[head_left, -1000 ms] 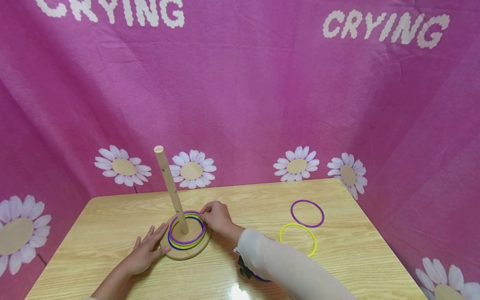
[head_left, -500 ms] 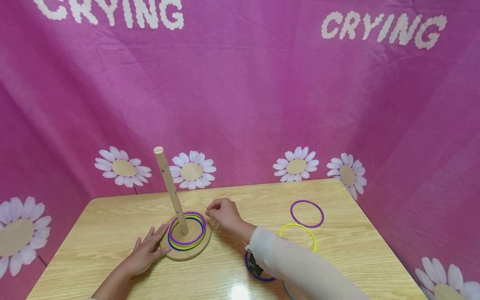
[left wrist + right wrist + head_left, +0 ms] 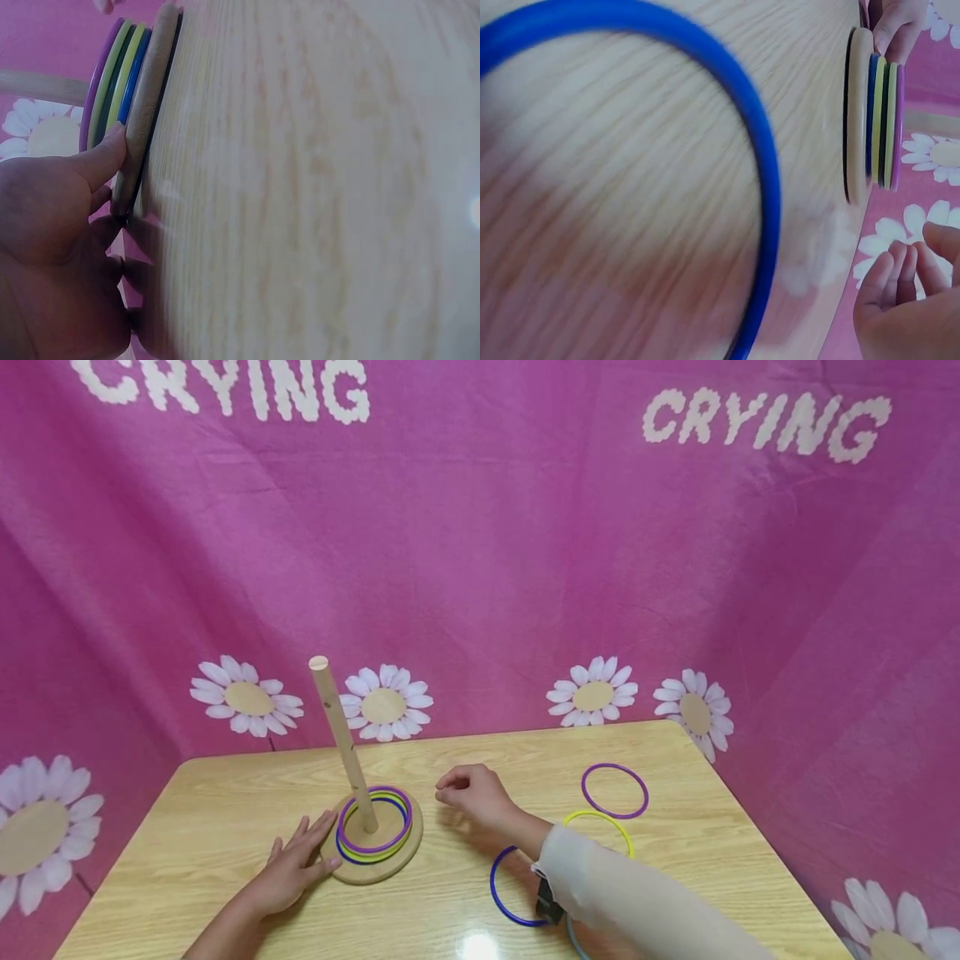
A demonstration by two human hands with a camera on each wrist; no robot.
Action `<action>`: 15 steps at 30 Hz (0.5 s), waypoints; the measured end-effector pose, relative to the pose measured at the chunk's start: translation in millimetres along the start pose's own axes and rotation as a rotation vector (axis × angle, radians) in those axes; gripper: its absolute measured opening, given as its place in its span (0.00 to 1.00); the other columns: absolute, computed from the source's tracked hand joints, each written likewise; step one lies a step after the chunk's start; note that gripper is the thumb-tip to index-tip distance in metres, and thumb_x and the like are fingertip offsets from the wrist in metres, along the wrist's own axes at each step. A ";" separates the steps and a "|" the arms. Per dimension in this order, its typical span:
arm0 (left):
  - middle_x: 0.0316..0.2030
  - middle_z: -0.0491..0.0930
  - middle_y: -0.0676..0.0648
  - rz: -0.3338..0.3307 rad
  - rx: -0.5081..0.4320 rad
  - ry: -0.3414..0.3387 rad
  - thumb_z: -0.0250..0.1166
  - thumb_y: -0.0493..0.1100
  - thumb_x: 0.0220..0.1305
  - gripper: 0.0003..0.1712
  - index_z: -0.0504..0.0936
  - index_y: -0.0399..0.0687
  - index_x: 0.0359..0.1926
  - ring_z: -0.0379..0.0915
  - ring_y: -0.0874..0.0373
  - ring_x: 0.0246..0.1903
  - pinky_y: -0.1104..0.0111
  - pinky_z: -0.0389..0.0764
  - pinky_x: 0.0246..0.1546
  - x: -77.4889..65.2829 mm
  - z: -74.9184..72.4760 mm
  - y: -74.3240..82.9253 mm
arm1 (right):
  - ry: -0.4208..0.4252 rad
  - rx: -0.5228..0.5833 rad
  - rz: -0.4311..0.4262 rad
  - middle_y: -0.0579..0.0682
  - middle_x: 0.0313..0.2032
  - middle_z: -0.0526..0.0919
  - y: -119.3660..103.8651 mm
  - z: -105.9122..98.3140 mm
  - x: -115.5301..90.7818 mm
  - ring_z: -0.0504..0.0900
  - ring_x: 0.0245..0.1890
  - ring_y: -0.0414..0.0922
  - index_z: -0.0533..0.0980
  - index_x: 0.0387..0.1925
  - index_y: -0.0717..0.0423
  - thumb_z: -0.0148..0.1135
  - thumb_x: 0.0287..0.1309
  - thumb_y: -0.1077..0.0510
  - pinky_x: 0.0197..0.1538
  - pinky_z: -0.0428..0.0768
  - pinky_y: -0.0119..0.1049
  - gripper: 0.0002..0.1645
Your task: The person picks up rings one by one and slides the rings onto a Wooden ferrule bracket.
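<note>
A wooden peg (image 3: 341, 735) stands upright on a round wooden base (image 3: 408, 858). Around it lies a stack of several rings, with a purple ring (image 3: 94, 94) on top and a blue ring (image 3: 135, 79) lowest; green and yellow ones lie between. My left hand (image 3: 288, 872) rests at the base's left side, fingers extended, thumb (image 3: 111, 154) touching the base's edge near the rings. To the right of the base, my right hand (image 3: 480, 797) hovers above the table, fingers loosely curled with nothing between them. Its fingertips are apart from the stack.
Loose rings lie on the table's right side: a purple ring (image 3: 647, 797), a yellow ring (image 3: 592, 813) and a blue ring (image 3: 492, 885). A greyish ring (image 3: 573, 939) is mostly hidden by the right sleeve (image 3: 637, 893). A pink curtain (image 3: 480, 568) hangs behind the table.
My right hand has let go of the purple ring on the stack and drawn away to the right. The loose blue ring has come into fuller view. My left hand stays in place.
</note>
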State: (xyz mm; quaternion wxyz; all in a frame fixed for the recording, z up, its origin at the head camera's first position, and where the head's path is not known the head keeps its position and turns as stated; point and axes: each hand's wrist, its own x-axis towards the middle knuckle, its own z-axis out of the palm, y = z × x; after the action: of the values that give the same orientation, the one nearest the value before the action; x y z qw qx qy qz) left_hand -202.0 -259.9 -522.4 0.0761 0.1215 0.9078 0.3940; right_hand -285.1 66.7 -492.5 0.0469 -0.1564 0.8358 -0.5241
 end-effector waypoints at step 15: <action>0.79 0.49 0.32 -0.009 0.007 -0.001 0.65 0.51 0.72 0.46 0.55 0.38 0.80 0.27 0.25 0.77 0.25 0.21 0.66 -0.4 -0.1 1.2 | -0.124 -0.041 -0.048 0.50 0.34 0.88 33.1 -42.2 -29.3 0.82 0.35 0.36 0.85 0.43 0.64 0.73 0.59 0.65 0.43 0.80 0.27 0.10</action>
State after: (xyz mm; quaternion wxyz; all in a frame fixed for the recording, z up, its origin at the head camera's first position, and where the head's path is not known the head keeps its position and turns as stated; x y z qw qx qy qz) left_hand -201.4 -259.3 -521.4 0.0777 0.1179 0.9097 0.3906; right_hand -274.6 125.4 -505.7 0.0825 -0.2096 0.8380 -0.4971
